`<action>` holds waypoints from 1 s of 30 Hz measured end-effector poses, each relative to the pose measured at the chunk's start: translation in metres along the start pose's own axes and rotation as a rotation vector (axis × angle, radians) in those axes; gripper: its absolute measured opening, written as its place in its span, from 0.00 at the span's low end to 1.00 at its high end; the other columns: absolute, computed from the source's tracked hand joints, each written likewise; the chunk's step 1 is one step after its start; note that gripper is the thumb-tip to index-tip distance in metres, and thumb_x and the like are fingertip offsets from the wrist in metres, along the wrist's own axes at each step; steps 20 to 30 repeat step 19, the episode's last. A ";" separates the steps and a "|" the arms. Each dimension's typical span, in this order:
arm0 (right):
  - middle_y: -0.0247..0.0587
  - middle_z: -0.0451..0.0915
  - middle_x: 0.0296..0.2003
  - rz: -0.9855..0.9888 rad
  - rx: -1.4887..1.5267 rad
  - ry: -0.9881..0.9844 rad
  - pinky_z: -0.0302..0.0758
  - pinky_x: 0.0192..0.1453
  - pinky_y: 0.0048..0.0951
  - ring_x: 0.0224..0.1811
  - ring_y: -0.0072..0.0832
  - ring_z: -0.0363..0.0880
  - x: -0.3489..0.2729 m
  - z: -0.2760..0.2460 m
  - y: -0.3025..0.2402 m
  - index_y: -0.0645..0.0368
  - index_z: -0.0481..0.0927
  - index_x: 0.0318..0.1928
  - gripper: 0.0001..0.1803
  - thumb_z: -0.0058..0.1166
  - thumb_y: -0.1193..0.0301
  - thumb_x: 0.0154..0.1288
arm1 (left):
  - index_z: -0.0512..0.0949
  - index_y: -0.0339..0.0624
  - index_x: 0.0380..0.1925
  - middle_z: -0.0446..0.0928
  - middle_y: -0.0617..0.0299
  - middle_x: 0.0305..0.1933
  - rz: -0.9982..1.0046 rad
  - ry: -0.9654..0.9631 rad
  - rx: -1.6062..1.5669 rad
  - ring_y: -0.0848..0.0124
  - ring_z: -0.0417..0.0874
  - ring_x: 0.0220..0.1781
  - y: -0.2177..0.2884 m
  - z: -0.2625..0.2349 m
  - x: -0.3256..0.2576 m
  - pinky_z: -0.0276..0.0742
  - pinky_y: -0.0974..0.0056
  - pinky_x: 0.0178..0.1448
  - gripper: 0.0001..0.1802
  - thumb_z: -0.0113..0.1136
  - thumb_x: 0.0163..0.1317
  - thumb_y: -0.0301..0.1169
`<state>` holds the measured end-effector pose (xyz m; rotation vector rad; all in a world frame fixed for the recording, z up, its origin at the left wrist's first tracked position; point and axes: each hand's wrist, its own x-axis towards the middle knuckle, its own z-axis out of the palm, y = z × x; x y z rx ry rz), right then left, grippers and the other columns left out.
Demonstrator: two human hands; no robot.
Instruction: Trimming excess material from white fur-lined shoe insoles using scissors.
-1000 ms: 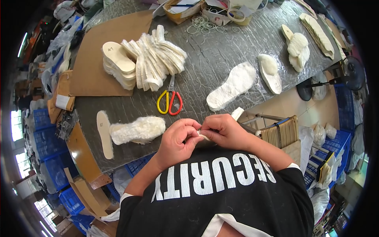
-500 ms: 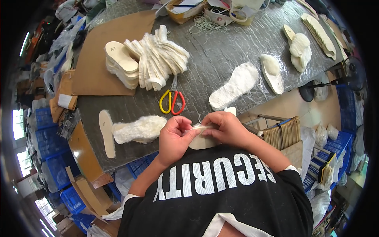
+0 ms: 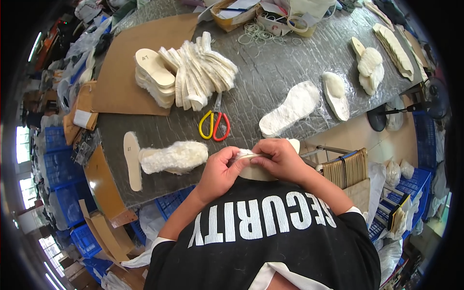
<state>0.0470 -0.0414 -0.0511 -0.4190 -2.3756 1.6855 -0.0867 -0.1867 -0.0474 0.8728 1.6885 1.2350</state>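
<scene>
Close to my chest, at the table's near edge, a cream insole [image 3: 258, 173] with white fluff on its far side is pinched between both hands. My left hand [image 3: 221, 169] grips its left side, thumb and fingers closed. On the other side my right hand [image 3: 278, 158] pinches the edge, thumb beside the left thumb. The fingers hide part of the insole. Left of my left hand lie a fluffy white insole stack [image 3: 175, 157] and a bare cream insole [image 3: 131, 161]. Scissors [image 3: 214, 124] with one yellow and one red handle rest beyond the hands.
Fleecy insoles [image 3: 198, 75] are piled on brown cardboard [image 3: 125, 58] at the far left. A large white insole [image 3: 290, 108] lies to the right, with smaller insole pieces [image 3: 335, 96] beyond. Rubber bands [image 3: 258, 34] sit by containers at the back. A stool [image 3: 344, 169] stands at the table's right edge.
Both hands have drawn closer together on the insole, and the fluff between them now lies along its edge. The whole view has shifted slightly.
</scene>
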 end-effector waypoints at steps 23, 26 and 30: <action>0.40 0.54 0.67 0.383 1.255 0.366 0.49 0.68 0.56 0.69 0.35 0.50 -0.022 0.024 0.026 0.45 0.53 0.66 0.45 0.62 0.49 0.52 | 0.72 0.38 0.40 0.78 0.60 0.35 -0.088 -0.075 -0.264 0.75 0.79 0.38 -0.016 0.004 0.039 0.76 0.72 0.46 0.08 0.52 0.65 0.30; 0.40 0.54 0.67 0.383 1.255 0.366 0.49 0.68 0.56 0.69 0.35 0.50 -0.022 0.024 0.026 0.45 0.53 0.66 0.45 0.62 0.49 0.52 | 0.72 0.38 0.40 0.78 0.60 0.35 -0.088 -0.075 -0.264 0.75 0.79 0.38 -0.016 0.004 0.039 0.76 0.72 0.46 0.08 0.52 0.65 0.30; 0.40 0.54 0.67 0.383 1.255 0.366 0.49 0.68 0.56 0.69 0.35 0.50 -0.022 0.024 0.026 0.45 0.53 0.66 0.45 0.62 0.49 0.52 | 0.72 0.38 0.40 0.78 0.60 0.35 -0.088 -0.075 -0.264 0.75 0.79 0.38 -0.016 0.004 0.039 0.76 0.72 0.46 0.08 0.52 0.65 0.30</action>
